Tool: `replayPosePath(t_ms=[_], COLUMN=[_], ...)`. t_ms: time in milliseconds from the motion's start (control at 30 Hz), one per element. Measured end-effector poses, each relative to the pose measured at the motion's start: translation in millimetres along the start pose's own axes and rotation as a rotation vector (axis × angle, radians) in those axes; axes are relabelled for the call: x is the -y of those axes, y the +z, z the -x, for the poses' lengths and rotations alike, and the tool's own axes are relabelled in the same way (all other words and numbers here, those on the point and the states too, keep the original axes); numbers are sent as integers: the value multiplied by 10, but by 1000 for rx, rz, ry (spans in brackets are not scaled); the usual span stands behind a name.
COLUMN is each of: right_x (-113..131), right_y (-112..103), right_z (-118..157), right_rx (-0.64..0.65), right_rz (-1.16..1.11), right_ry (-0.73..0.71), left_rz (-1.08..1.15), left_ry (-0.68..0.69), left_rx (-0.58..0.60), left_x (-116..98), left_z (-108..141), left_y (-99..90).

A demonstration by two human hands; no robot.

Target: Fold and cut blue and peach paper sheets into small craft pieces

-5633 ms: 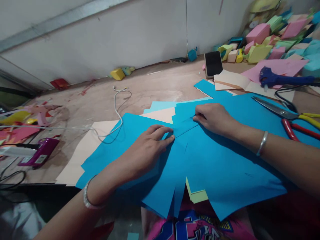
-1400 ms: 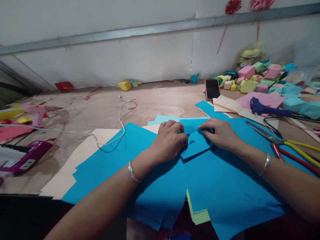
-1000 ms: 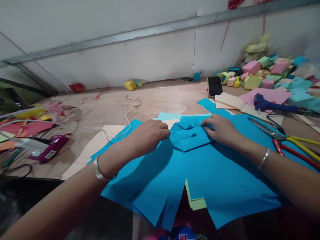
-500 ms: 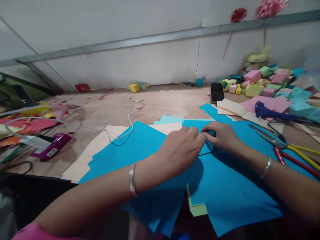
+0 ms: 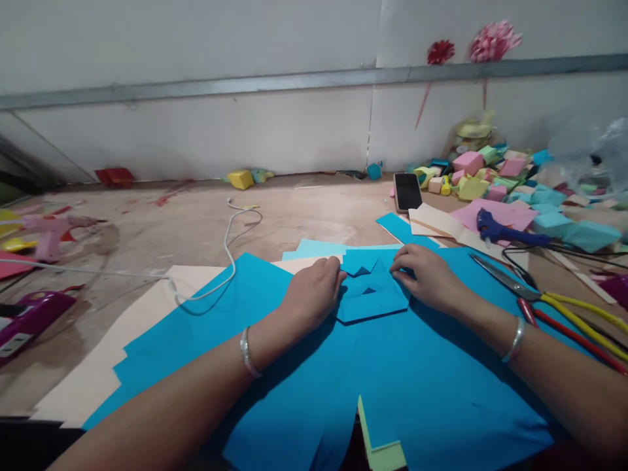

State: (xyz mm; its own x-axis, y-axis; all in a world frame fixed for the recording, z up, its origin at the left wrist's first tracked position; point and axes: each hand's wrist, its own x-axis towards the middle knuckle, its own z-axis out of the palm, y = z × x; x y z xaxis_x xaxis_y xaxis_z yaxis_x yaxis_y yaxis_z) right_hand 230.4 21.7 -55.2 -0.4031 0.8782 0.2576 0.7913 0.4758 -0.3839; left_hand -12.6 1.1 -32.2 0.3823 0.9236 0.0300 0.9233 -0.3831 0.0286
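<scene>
A folded piece of blue paper [image 5: 375, 304] with creased flaps lies between my hands, on top of larger blue paper sheets [image 5: 304, 386]. My left hand [image 5: 316, 284] is closed at its left edge, thumb and fingers pinched on the paper. On the opposite edge, my right hand [image 5: 424, 275] pinches the same folded paper between thumb and curled fingers. Two small pointed openings show along the middle of the folded piece. Large scissors [image 5: 520, 288] with red and yellow handles rest to the right of my right hand.
A white cable [image 5: 228, 245] runs across the sheets at the left. A pink glue gun [image 5: 49, 232] and a purple power strip [image 5: 36, 320] sit at far left. A phone [image 5: 407, 191], a blue glue gun [image 5: 505, 229] and a heap of folded paper shapes [image 5: 495, 173] lie at the right.
My hands have moved apart from being close together over the folded blue paper, now showing its creased face between them. The view has turned slightly right.
</scene>
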Motion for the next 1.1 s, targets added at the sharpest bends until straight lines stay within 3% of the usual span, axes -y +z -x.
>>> replayPosePath(t_ms=[167, 233, 333, 567, 1100], right_x=[0, 0, 13, 113, 100], right_y=[20, 23, 22, 9, 33], right_z=[10, 15, 21, 50, -35], right_rx=[-57, -64, -59, -48, -122], right_rz=[-53, -54, -77, -127, -165], right_ry=[90, 107, 89, 36, 54], left_rz=[5, 29, 95, 163, 394], left_ry=[5, 40, 75, 14, 401], left_rx=[-233, -259, -240, -188, -164], left_x=[67, 95, 122, 121, 225], left_z=[-96, -103, -107, -156, -165], left_y=[99, 105, 90, 102, 138])
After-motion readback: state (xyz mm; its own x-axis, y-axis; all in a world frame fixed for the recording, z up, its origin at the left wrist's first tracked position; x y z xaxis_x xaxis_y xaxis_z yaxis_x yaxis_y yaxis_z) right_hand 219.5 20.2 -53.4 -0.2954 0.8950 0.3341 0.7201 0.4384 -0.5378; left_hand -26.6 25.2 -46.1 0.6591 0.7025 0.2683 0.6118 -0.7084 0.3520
